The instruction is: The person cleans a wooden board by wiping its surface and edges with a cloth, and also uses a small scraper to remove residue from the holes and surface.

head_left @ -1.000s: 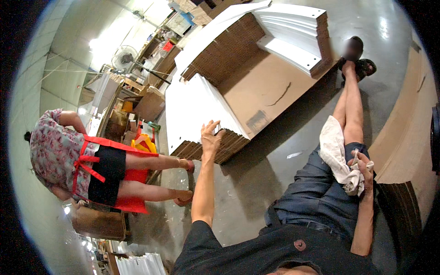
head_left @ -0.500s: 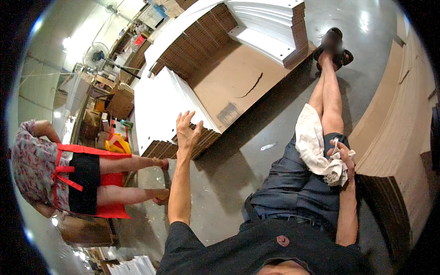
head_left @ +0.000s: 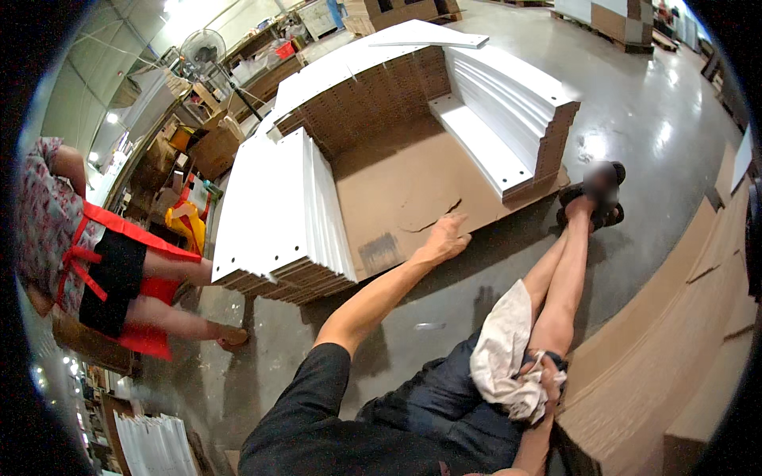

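Observation:
My left hand reaches out over the front edge of the brown cardboard base. It holds nothing; its fingers are partly bent and apart. My right hand is closed round a crumpled white cloth, which hangs beside my leg. On the base stand white boards with brown edges: a left stack, a back row and a right stack. A low white stack lies inside the right one. A dark crack marks the base near my left fingertips.
At the left stands a person in a red apron. Tall brown cardboard stacks rise close on my right. A standing fan and cluttered benches are at the far left. More white boards stand at the lower left.
My left hand has moved right, from above the left white stack to the base's front edge, its fingers less spread. My view has shifted. The cloth stays in my right hand.

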{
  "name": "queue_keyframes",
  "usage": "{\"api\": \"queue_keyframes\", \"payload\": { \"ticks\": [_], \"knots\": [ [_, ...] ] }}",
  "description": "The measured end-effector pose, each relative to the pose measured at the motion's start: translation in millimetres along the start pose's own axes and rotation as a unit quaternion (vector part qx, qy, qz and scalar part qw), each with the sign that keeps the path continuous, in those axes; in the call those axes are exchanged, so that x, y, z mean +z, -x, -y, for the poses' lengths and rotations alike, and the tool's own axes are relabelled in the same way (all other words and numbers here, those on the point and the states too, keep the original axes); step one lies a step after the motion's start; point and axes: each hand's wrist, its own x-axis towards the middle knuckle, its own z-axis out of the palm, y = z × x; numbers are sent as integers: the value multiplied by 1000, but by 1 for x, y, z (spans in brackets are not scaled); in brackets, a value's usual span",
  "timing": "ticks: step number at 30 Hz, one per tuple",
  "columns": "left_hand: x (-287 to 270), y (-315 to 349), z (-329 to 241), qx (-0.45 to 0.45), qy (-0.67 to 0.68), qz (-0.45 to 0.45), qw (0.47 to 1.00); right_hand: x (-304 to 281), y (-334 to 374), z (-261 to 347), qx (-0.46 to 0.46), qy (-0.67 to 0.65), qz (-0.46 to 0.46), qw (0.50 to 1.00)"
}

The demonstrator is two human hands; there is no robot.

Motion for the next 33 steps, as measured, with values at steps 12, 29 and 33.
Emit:
{"api": "queue_keyframes", "payload": {
  "ticks": [12, 29, 33],
  "knots": [
    [101, -193, -61, 127, -225, 19, 966, 20, -19, 33, 84, 63, -24, 994],
    [81, -115, -12, 66, -126, -25, 989, 20, -20, 29, 61, 99, 24, 993],
    [76, -123, 1, -130, -51, -156, 978, 19, -21, 33, 78, 133, 28, 988]
  ]
}}
